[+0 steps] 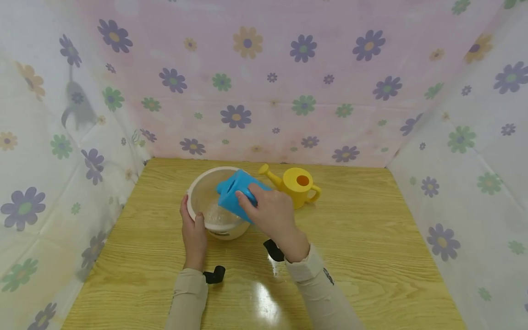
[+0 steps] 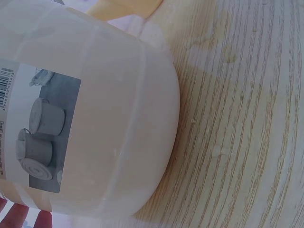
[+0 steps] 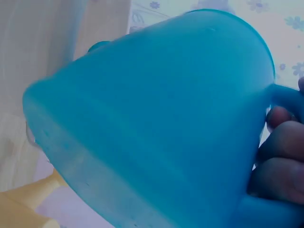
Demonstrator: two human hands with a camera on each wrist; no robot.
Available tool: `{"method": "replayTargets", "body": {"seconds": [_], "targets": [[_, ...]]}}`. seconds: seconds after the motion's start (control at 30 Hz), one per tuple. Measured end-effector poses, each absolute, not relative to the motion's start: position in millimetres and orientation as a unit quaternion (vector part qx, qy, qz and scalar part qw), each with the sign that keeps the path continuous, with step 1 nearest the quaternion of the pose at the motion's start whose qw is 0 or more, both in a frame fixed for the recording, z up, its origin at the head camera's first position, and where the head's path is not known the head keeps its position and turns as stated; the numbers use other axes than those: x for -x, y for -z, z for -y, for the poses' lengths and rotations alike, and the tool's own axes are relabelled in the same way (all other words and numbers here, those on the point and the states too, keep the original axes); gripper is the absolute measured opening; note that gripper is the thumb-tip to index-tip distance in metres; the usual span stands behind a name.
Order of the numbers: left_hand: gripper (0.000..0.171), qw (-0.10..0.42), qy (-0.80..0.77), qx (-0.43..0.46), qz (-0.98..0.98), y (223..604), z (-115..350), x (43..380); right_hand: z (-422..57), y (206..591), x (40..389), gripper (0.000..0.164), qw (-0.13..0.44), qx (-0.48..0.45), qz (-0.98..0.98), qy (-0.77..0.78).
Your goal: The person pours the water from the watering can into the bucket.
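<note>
In the head view, my left hand (image 1: 194,238) holds the near left side of a white bucket (image 1: 224,227), thumb at the rim and fingers along the outer wall. Two fingertips (image 2: 42,219) of that hand show against the bucket in the left wrist view. My right hand (image 1: 272,211) grips the handle of a blue watering can (image 1: 236,204). The can is tipped over the bucket, its spout pointing left above the opening. Shallow, glinting water (image 1: 216,214) shows at the bottom of the bucket. In the right wrist view, curled fingers (image 3: 280,142) pass through the can's handle.
A yellow watering can (image 1: 294,188) stands upright right of the bucket, partly behind my right hand. The wooden table (image 1: 350,238) has some wet spots near the bucket. Flower-patterned cloth (image 1: 268,91) surrounds the table at the back and both sides.
</note>
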State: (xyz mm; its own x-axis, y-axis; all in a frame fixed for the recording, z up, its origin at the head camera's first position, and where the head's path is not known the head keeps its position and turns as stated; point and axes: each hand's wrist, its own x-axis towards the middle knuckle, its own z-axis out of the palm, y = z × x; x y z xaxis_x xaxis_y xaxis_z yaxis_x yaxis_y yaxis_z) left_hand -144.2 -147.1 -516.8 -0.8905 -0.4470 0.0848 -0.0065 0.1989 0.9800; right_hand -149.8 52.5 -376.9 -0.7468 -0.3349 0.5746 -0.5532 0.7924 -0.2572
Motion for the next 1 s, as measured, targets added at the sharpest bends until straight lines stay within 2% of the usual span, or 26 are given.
{"method": "replayTargets", "body": {"seconds": [0.2,0.43,1.0], "targets": [[0.058,0.184,0.609,-0.159,0.755,517,147,145,-57,372,157,0.042,0.204,-0.253,0.915,-0.240],[0.058,0.181,0.616,-0.156,0.751,516,147,145,-62,366,161,0.043,0.173,-0.253,0.917,-0.254],[0.056,0.179,0.613,-0.156,0.754,515,146,144,-79,369,165,0.043,0.180,-0.231,0.911,-0.291]]}}
